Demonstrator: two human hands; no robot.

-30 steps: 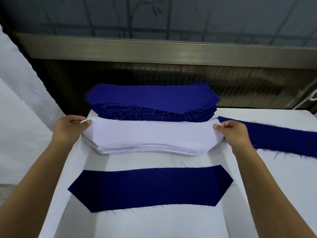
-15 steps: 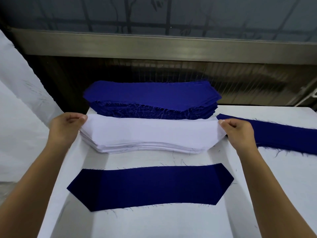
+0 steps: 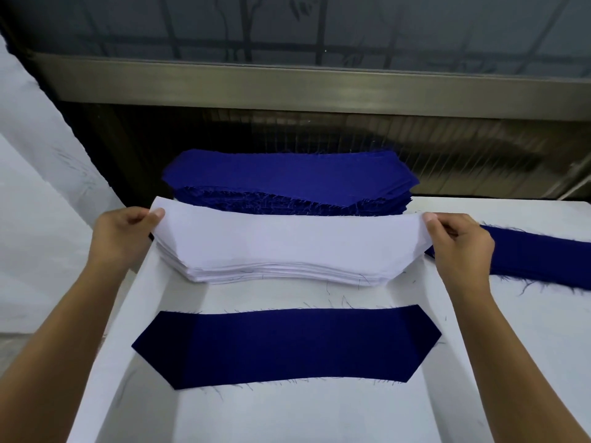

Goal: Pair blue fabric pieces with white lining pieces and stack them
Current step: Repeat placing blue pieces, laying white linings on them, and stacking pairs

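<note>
Blue fabric pieces (image 3: 287, 345); white lining pieces (image 3: 287, 241).

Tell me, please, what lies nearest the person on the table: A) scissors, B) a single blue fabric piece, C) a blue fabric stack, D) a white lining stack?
B: the single blue fabric piece lies flat on the table, nearer than the white lining stack, whose top lining piece the left hand and right hand pinch.

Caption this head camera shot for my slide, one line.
Left hand and right hand pinch the ends of the top white lining piece above its stack; one blue piece lies in front.
</note>
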